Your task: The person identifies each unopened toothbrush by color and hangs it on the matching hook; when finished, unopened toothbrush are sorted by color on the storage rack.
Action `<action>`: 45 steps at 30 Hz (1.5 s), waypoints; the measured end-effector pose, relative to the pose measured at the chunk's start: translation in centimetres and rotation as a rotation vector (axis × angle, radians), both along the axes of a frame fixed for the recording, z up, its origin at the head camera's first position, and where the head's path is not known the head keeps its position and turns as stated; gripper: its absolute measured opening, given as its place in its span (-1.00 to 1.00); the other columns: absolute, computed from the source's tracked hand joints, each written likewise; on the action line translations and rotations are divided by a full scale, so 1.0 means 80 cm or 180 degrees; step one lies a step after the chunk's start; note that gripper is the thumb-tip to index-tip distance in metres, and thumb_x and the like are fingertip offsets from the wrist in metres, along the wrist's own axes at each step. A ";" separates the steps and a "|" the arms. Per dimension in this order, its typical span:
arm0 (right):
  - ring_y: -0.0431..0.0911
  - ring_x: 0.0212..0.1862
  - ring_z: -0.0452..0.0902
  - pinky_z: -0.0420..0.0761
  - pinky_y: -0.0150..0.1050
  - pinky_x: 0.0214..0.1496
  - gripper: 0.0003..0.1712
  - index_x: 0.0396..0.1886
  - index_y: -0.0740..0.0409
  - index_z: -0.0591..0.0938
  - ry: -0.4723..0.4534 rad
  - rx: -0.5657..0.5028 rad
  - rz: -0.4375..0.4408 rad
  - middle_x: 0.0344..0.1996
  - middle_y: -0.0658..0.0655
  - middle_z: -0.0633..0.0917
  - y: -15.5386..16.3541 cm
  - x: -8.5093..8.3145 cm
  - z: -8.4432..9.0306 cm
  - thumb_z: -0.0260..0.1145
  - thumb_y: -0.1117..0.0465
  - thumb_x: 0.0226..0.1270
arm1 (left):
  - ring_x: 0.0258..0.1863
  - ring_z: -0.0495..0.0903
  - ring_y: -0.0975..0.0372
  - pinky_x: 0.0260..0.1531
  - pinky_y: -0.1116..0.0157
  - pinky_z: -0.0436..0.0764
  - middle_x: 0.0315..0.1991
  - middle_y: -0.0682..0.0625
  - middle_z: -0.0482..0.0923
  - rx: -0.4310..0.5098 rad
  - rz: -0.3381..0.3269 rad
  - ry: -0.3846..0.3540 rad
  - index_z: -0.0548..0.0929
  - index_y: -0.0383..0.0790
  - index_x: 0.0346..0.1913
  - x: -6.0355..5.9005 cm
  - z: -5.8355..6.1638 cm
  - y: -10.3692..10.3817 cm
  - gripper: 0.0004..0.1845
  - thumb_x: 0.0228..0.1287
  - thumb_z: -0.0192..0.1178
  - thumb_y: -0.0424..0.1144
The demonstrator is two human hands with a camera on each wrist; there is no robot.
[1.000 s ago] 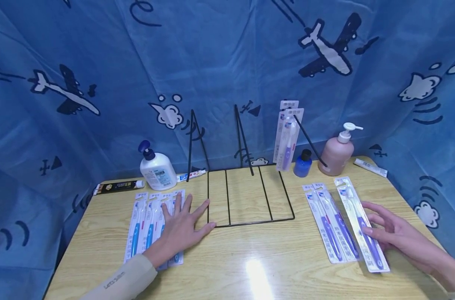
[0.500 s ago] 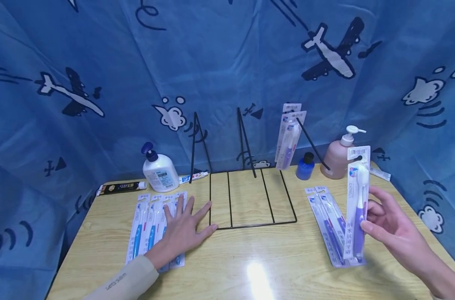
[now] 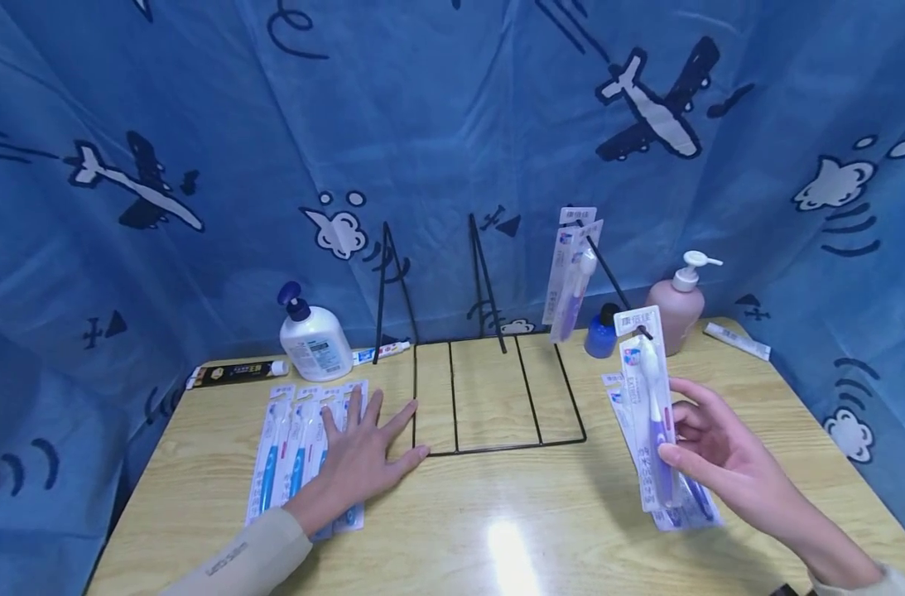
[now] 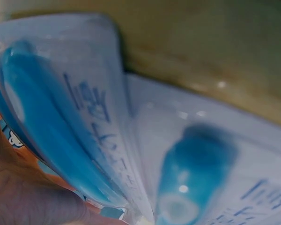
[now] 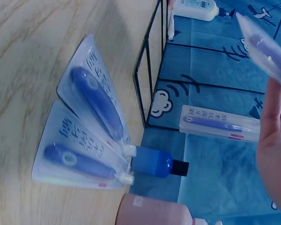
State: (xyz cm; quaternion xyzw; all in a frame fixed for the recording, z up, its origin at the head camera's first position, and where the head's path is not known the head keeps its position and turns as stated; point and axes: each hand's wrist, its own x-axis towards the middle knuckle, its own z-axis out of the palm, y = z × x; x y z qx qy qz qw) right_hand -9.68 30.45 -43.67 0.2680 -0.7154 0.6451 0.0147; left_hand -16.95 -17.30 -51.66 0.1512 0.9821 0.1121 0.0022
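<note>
My right hand [image 3: 735, 472] pinches a packaged purple toothbrush [image 3: 651, 414] between thumb and fingers, holding it upright above the table. Under it lie two more purple toothbrush packs [image 5: 91, 103], partly covered in the head view. My left hand [image 3: 366, 463] lies with fingers spread over a row of packaged blue toothbrushes [image 3: 275, 455], its thumb side near the wire rack. The left wrist view shows blue handles [image 4: 51, 117] close up. From the right prong of the black wire rack [image 3: 497, 448] hang two purple toothbrush packs [image 3: 571, 285]; the other prongs bear nothing.
Behind stand a white pump bottle [image 3: 318, 343], a small blue bottle [image 3: 601, 334] and a pink pump bottle [image 3: 679, 310]. Toothpaste tubes lie at the back: a black one [image 3: 236, 372], a small one [image 3: 381, 353] and a white one [image 3: 737, 340]. A blue curtain [image 3: 437, 108] hangs behind.
My right hand has lifted the purple toothbrush pack off the table, tilted it upright and carried it left toward the rack. The left hand stays where it was.
</note>
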 end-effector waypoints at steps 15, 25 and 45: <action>-0.18 -0.08 0.65 0.64 -0.41 -0.05 -0.45 0.46 0.32 0.40 0.0325 0.0238 -0.0745 -0.11 0.13 0.71 -0.052 -0.091 -0.005 0.29 0.54 0.57 | 0.68 -0.25 -0.41 0.36 -0.67 -0.30 0.69 -0.40 0.10 -0.0016 -0.0019 -0.0043 0.39 0.23 0.69 0.001 -0.001 -0.001 -0.13 0.48 0.01 0.56; -0.17 -0.03 0.56 0.61 -0.44 -0.04 -0.52 0.38 0.45 0.37 0.0246 0.0092 -0.0941 -0.09 0.08 0.63 -0.069 -0.159 -0.007 0.30 0.50 0.59 | 0.69 -0.28 -0.41 0.36 -0.65 -0.33 0.69 -0.41 0.09 0.0019 -0.0023 -0.0077 0.39 0.22 0.70 0.000 -0.002 -0.002 -0.12 0.47 0.02 0.56; -0.17 0.16 0.64 0.55 -0.41 0.24 -0.51 0.42 0.48 0.40 0.0115 -0.0137 -0.1163 0.14 0.12 0.68 -0.053 -0.155 -0.001 0.29 0.40 0.64 | 0.67 -0.20 -0.45 0.35 -0.68 -0.29 0.68 -0.41 0.11 0.0096 -0.0005 0.0030 0.42 0.23 0.68 0.001 -0.003 0.000 -0.14 0.46 0.08 0.54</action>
